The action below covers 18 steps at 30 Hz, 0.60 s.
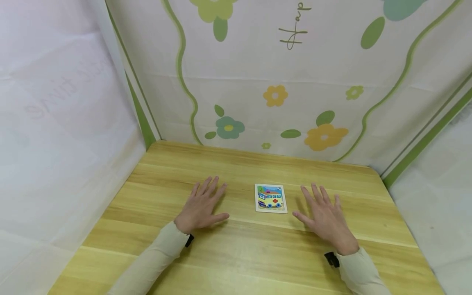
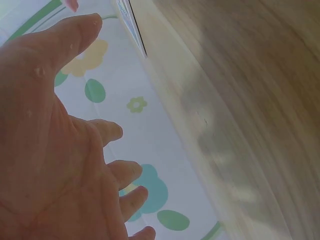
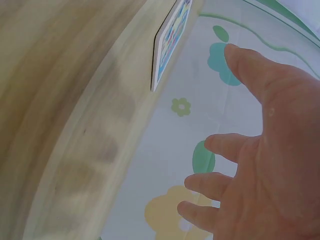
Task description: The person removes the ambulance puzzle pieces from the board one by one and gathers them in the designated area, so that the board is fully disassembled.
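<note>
Hovering empty, fingers spread, left hand [image 1: 203,205] and right hand [image 1: 326,217] flank a thin, squarish, white-bordered yellow-ambulance picture panel [image 1: 271,198], flat on the pale-yellow wood-grain table [image 1: 243,262], nearer the right hand; pinching opposite edges with the fingertips would probably lift it most cleanly.

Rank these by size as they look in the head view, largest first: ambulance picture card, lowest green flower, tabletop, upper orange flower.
1. Tabletop
2. Ambulance picture card
3. Upper orange flower
4. Lowest green flower
</note>
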Each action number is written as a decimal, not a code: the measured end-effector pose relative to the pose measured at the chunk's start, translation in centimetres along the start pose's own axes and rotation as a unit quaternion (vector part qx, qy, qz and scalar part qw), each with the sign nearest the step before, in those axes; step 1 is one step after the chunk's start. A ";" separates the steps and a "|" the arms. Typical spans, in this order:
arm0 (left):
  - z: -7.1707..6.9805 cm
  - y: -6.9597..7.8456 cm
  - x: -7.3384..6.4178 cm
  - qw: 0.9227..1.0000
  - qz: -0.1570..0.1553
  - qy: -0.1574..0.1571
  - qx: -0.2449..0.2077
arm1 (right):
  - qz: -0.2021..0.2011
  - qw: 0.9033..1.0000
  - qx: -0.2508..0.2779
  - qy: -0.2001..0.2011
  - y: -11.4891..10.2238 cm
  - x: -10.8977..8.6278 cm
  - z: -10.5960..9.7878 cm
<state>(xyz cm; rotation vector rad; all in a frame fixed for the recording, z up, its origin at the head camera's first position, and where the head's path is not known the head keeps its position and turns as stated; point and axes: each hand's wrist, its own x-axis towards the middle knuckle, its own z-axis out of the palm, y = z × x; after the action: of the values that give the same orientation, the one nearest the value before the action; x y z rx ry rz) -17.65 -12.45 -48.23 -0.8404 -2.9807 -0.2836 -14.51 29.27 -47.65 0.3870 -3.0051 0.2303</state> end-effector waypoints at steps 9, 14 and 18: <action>-0.1 0.6 0.6 1.000 0.001 -0.012 -0.004 | -0.010 1.000 -0.001 -0.004 -1.0 0.9 -0.3; -0.1 0.9 0.9 1.000 0.011 -0.014 -0.015 | -0.019 1.000 0.004 -0.005 -1.5 1.2 -0.4; 0.1 1.2 1.7 0.999 0.024 -0.031 -0.027 | -0.036 0.999 0.007 0.007 -1.6 1.5 -0.2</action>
<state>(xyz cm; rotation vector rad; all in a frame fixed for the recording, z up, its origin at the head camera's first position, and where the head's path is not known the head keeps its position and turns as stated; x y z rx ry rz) -18.50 -10.54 -48.03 -0.9404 -3.0171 -0.3450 -15.54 27.39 -47.01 0.4916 -2.9699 0.2463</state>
